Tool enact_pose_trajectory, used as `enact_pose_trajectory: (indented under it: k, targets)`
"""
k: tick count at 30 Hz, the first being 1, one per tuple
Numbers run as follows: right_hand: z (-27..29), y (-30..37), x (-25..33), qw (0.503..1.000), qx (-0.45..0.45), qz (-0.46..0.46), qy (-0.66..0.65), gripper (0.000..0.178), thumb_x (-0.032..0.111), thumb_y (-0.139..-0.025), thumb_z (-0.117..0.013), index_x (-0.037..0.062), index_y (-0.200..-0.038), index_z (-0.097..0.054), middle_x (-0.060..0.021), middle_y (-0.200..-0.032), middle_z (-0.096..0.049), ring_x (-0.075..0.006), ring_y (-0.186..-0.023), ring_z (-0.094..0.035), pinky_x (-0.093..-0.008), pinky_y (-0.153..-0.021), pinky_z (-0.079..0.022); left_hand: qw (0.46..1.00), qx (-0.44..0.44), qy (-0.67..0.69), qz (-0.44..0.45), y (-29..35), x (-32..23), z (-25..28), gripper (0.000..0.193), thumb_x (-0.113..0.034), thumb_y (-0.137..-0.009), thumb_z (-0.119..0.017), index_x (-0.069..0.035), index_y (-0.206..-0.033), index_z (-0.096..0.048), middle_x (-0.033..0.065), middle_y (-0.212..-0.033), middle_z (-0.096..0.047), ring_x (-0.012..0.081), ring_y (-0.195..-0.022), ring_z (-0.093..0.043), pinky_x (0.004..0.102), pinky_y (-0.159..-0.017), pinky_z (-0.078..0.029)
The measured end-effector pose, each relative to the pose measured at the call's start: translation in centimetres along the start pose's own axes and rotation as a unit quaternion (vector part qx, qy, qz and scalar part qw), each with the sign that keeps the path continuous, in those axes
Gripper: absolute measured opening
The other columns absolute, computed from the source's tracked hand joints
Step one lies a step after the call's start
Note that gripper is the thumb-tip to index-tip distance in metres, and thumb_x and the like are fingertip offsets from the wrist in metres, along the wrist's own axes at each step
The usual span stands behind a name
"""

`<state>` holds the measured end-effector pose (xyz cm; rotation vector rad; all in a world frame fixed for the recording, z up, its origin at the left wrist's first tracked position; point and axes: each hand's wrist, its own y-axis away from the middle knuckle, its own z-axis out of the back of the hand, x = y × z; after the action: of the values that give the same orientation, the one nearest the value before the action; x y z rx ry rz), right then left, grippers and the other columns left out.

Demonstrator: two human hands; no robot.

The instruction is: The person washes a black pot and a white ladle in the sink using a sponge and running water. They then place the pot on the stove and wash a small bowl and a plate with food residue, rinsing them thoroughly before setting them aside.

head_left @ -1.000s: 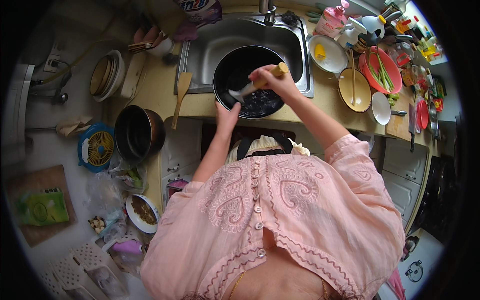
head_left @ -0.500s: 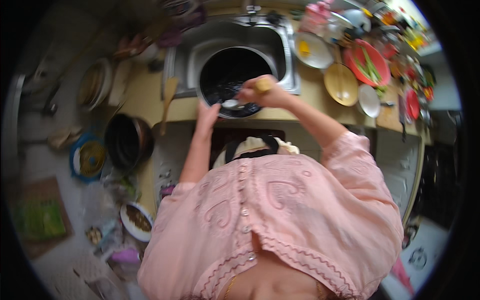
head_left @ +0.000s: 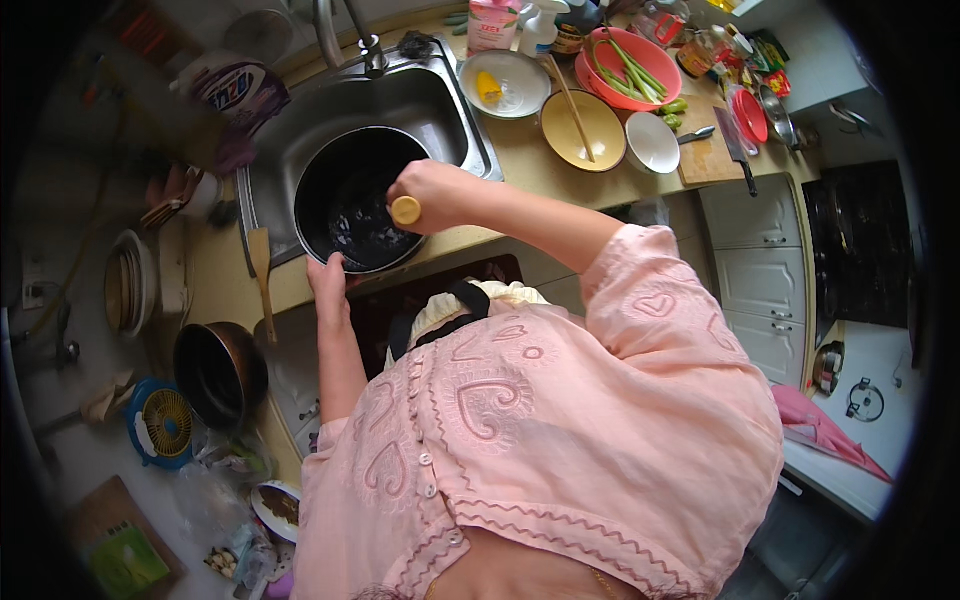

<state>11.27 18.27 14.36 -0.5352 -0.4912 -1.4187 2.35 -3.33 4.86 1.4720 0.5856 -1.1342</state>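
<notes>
A large black pot (head_left: 372,180) with a pale rim stands in the steel sink (head_left: 440,90), by its front edge. Water with light foam or reflections shows at its bottom. My left hand (head_left: 329,275) grips the near-left rim, thumb over the edge. Above the pot's right side, my right hand (head_left: 430,192) is closed around a wooden-handled utensil (head_left: 406,210), its handle end pointing up. The utensil's working end is hidden beneath my hand. Left of the pot, a wooden spatula (head_left: 262,270) lies across the counter's edge.
To the right stand a white plate (head_left: 520,95), a yellow bowl (head_left: 570,135) with chopsticks, a white bowl (head_left: 653,142) and a red basin (head_left: 650,90) with green stalks. A knife (head_left: 735,150) lies on the cutting board (head_left: 700,165). Another dark pot (head_left: 215,375) sits at left.
The whole view has turned, so sink and pot appear farther left. My right hand has shifted toward the pot's right rim, and the utensil's pale end no longer shows. My left hand keeps its grip.
</notes>
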Motion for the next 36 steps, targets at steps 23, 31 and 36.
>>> enact_pose_trajectory:
  k: [23, 31, 36]
  targets:
    - [-5.6, -0.7, -1.9, 0.971, 0.027, 0.219, -0.096, 0.007, 0.009, -0.067, -0.061, 0.0053, -0.074, -0.060, -0.0133, -0.100, -0.062, -0.0300, -0.103, -0.056, -0.0374, -0.081, -0.048, 0.992, -0.085, -0.076, -0.054, 0.2, 0.0, -3.2, 0.045, -0.008, -0.068, -0.051, -0.002, -0.113, -0.050, 0.0172, -0.091, -0.063, 0.0286, -0.077, -0.065, 0.0382, -0.055, -0.054]
    - [2.0, -0.7, -2.4, 0.993, 0.072, 0.058, 0.075, 0.011, 0.015, -0.068, -0.061, 0.0099, -0.075, -0.067, -0.0138, -0.070, -0.062, -0.0317, -0.069, -0.061, -0.0384, -0.064, -0.050, 0.992, -0.108, -0.059, -0.034, -0.5, 0.0, -3.2, 0.043, -0.007, -0.068, -0.049, -0.004, -0.111, -0.051, 0.0151, -0.090, -0.063, 0.0262, -0.071, -0.064, 0.0353, -0.050, -0.052]
    - [1.5, 0.6, -3.1, 0.985, 0.086, 0.128, -0.072, 0.013, 0.015, -0.070, -0.062, 0.0089, -0.080, -0.067, -0.0120, -0.077, -0.064, -0.0327, -0.071, -0.060, -0.0382, -0.064, -0.049, 0.985, -0.159, -0.059, -0.026, -0.3, -0.4, -3.9, 0.038, -0.009, -0.070, -0.048, -0.004, -0.108, -0.053, 0.0143, -0.085, -0.062, 0.0253, -0.064, -0.063, 0.0356, -0.044, -0.051]
